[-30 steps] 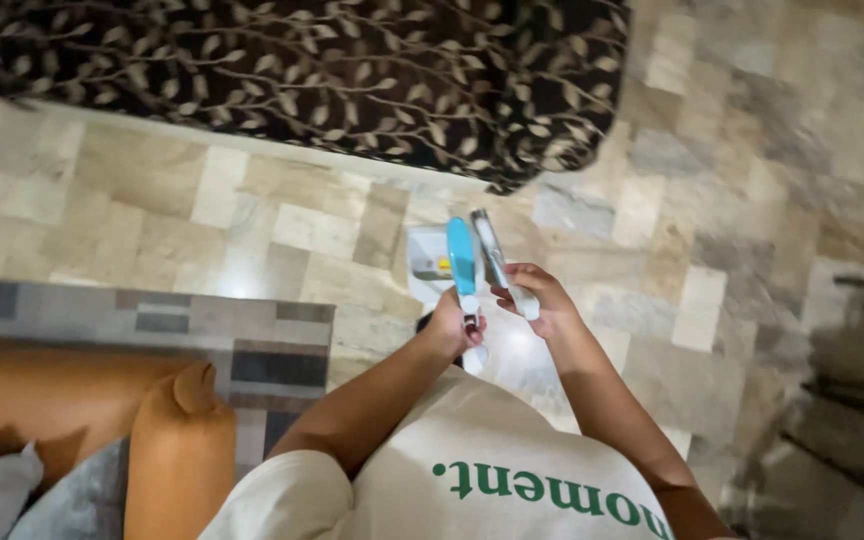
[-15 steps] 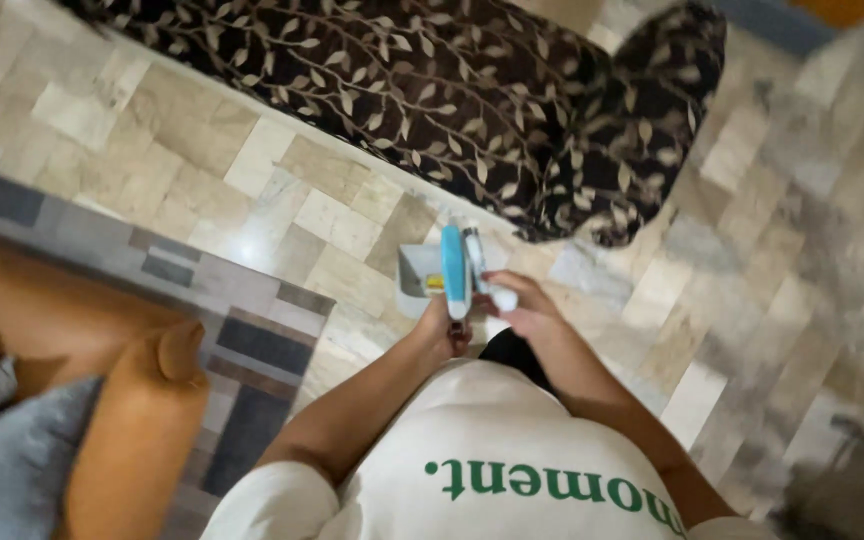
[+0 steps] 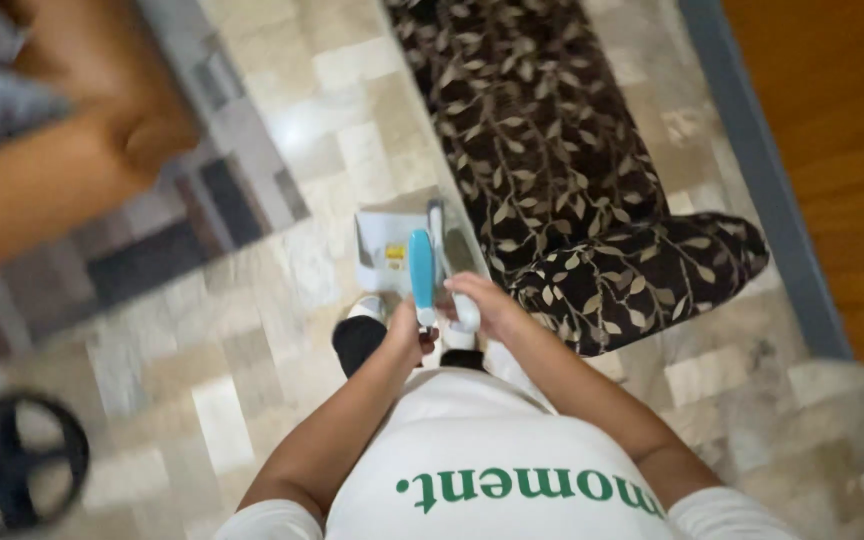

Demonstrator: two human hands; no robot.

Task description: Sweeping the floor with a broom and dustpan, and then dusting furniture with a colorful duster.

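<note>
A pale stone-tile floor point(image 3: 252, 400) fills the frame. At centre, the left hand point(image 3: 407, 335) grips a blue-handled tool point(image 3: 421, 268) upright; the right hand point(image 3: 487, 308) clasps a white-handled tool point(image 3: 442, 250) beside it.

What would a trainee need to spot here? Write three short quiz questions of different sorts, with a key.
1. True or false: the left hand grips the lower end of the blue-headed tool.
2. Multiple choice: what lies just right of the hands on the tiled floor?
A. a red bucket
B. the dark leaf-patterned upholstery
C. a stack of plates
3. Fill in: the right hand holds a slim ____-coloured tool beside the blue one.

Key
1. True.
2. B.
3. White; its upper part looks greyish, and the blur hides what kind of tool it is. A pale box-like thing sits on the floor just beyond both tools.
</note>
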